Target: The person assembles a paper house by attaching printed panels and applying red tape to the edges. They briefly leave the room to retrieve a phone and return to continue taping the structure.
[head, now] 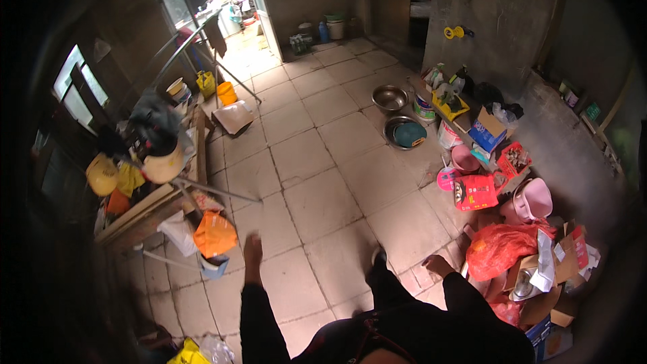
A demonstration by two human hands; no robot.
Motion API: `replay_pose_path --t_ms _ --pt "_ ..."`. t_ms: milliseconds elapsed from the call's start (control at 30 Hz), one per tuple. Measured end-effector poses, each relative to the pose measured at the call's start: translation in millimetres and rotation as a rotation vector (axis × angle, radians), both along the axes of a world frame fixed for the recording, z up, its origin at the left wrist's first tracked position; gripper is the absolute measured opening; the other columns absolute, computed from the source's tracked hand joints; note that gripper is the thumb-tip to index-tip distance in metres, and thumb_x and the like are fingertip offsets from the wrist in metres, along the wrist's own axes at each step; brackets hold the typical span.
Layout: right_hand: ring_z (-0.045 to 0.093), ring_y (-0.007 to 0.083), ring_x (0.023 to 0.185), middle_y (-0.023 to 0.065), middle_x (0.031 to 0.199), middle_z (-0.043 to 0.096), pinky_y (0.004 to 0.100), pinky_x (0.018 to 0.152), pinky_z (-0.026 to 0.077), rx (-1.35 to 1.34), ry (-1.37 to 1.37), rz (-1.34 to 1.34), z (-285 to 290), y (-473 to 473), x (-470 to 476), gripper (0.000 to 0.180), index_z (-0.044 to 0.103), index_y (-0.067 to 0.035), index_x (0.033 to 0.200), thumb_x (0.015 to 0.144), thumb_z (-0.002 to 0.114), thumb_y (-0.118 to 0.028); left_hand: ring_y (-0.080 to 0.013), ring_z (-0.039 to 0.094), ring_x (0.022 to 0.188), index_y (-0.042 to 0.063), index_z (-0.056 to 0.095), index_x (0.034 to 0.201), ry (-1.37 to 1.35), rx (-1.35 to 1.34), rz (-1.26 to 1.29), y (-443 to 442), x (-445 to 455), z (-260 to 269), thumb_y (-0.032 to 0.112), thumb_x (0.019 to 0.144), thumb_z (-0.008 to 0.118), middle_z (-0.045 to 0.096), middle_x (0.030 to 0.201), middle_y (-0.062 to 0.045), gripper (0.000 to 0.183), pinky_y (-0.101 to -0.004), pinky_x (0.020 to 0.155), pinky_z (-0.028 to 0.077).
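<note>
My left hand [252, 252] is slightly blurred and hangs over the tiled floor [283, 283]. Nearest to it is an orange bag [216, 235], on a blue container [215, 267], apart from the hand. My right hand [438, 265] hangs at the other side with its fingers curled, and nothing shows in it. Close to its right lies a red plastic bag [498, 253] on a heap of opened cardboard boxes [566, 258]. My dark shoe [378, 255] is on the floor between the two hands.
At the right stand metal basins [389, 98], a red printed bag [475, 192], a pink bucket [530, 202] and a red basket [514, 158]. A metal-legged frame [222, 189] juts out at the left near a yellow helmet [102, 174]. An open doorway [268, 35] lies ahead.
</note>
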State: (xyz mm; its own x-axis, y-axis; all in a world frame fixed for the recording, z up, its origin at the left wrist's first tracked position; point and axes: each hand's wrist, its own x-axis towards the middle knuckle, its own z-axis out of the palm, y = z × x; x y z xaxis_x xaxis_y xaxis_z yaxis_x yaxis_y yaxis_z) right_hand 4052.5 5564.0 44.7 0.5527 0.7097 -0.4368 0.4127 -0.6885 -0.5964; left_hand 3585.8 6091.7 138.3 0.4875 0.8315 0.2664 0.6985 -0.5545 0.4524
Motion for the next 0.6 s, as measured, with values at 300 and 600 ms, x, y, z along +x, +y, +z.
replay_pose_path --t_ms 300,600 --pt "0.07 0.0209 0.072 0.0098 0.085 0.072 0.0348 0.062 0.06 -0.242 0.269 -0.006 -11.6 237.8 229.4 0.029 0.076 -0.014 0.098 0.075 0.06 -0.009 -0.0459 0.06 0.094 0.002 0.062 0.099 0.083 -0.009 -0.037 186.7 177.3 -5.2 0.035 0.098 0.044 0.064 0.099 -0.026 0.038 -0.0517 0.081 0.049" --pt "0.067 0.032 0.095 0.0168 0.096 0.071 0.0411 0.084 0.053 0.093 -0.003 -0.066 50.4 540.9 449.3 0.028 0.075 -0.012 0.09 0.074 0.053 -0.004 -0.0369 0.057 0.079 0.003 0.064 0.096 0.538 -1.075 0.454 109.9 272.8 -67.8 0.03 0.097 0.049 0.062 0.086 -0.017 0.031 -0.0484 0.071 0.049"
